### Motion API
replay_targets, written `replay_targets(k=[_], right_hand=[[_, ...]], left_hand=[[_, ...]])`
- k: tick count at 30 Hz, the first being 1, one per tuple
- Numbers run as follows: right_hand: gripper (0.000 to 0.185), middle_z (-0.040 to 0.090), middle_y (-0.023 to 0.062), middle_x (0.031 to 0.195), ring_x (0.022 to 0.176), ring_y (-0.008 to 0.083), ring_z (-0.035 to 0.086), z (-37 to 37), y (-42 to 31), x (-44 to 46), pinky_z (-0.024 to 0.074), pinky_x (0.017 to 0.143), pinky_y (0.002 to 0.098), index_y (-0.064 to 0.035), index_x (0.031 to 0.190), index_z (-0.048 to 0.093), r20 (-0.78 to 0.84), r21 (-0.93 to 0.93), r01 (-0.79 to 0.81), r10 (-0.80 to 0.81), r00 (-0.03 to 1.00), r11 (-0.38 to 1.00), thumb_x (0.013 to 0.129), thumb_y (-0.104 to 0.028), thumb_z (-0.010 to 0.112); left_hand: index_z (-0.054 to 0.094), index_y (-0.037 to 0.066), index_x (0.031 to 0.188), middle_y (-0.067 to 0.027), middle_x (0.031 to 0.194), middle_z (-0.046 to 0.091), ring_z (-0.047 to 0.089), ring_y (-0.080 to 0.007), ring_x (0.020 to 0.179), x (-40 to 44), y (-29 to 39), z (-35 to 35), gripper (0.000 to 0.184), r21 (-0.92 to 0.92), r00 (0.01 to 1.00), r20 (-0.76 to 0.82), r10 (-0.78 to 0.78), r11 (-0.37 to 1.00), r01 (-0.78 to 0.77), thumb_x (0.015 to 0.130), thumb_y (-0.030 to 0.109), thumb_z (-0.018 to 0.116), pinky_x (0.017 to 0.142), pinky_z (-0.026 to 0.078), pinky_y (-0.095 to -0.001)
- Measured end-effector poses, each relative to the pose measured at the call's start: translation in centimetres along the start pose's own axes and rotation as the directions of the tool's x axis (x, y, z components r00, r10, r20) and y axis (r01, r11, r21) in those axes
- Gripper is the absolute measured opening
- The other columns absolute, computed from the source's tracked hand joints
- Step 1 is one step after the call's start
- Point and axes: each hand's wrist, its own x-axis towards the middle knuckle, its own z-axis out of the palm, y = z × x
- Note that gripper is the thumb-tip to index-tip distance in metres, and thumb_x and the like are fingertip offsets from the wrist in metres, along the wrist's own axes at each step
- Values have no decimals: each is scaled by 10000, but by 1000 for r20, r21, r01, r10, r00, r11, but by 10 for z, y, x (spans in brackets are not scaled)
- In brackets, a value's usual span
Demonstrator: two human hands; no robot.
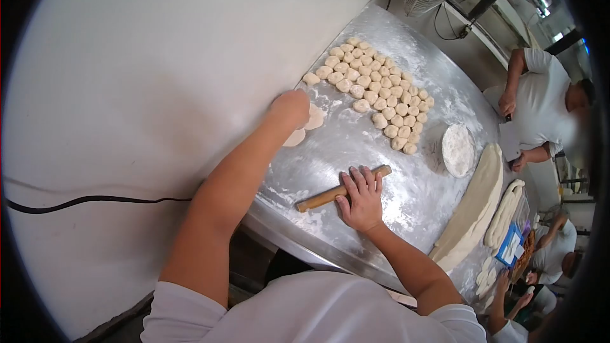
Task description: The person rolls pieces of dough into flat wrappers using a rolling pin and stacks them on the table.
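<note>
My right hand (363, 203) lies across a wooden rolling pin (316, 201), fingers over its far side and thumb on the near side. The pin rests on a floured metal table (330, 235) with nothing visible under it. Farther off by the wall, my left hand (292, 108) is over flat rolled dough rounds (294, 138), which stick out beside and below it. Its fingers are hidden, so whether it holds a round cannot be seen. Just beyond that hand begins a large group of small dough balls (381, 89).
A bowl of flour (458, 150) stands right of the dough balls. Beyond it lie a long dough slab (473, 206) and a thinner dough strip (505, 213). Across the table a person (540, 101) holds a broad blade (509, 140). The wall (159, 89) borders the left side.
</note>
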Motion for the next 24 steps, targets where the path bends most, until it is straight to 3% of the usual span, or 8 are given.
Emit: replay_targets(k=[5,9,11,14,17,22,24], right_hand=[[618,560,159,1551,1515,433,419,0,-1,0,205,1274,676,-130,1523,604,-5,-7,14,-14,1000,1000,984,-418,696],[615,553,157,1558,1517,427,417,1,-2,0,194,1278,672,-129,1519,606,9,-18,11,-11,1000,1000,979,-409,700],[613,549,155,1562,1520,426,413,1,-2,0,187,1280,669,-130,1517,607,17,-22,6,-6,1000,1000,977,-405,701],[608,545,155,1568,1527,425,405,1,-3,-1,179,1283,666,-131,1514,609,20,-23,5,-5,1000,1000,978,-403,699],[605,542,156,1573,1533,426,398,2,-2,0,171,1285,665,-132,1513,611,27,-31,6,-6,1000,1000,981,-411,692],[608,537,159,1580,1536,429,395,3,-2,0,163,1285,669,-132,1515,610,34,-38,6,-4,999,999,986,-422,680],[609,538,161,1579,1534,431,396,4,-1,0,168,1282,671,-132,1516,610,39,-39,4,-2,999,999,985,-420,683]], left_hand=[[765,16,1172,-194,1180,787,774,-347,1109,-28,-12,2,288,209,985,169,-30,978,-6,895,97,749,987,616,-447],[798,54,1114,-184,1111,801,786,-360,1026,-23,-25,9,250,129,981,190,28,990,-53,885,156,804,932,621,-454],[810,79,1089,-171,1080,807,779,-364,1023,-18,-31,8,235,63,978,159,134,987,-146,884,192,830,920,616,-457],[799,110,1135,-142,1096,795,754,-360,1054,-14,-34,9,281,-220,987,-35,157,962,-161,894,246,850,905,600,-480],[773,119,1183,-112,1158,762,726,-349,1116,-14,-21,13,305,-33,945,-247,216,972,-231,906,232,833,925,587,-498],[728,93,1187,-144,1219,683,714,-359,1141,9,36,29,252,-85,862,-304,406,889,-449,936,116,731,930,587,-515],[718,82,1187,-169,1206,664,713,-376,1146,14,72,36,239,-135,864,-318,390,883,-449,949,96,696,920,594,-522]])
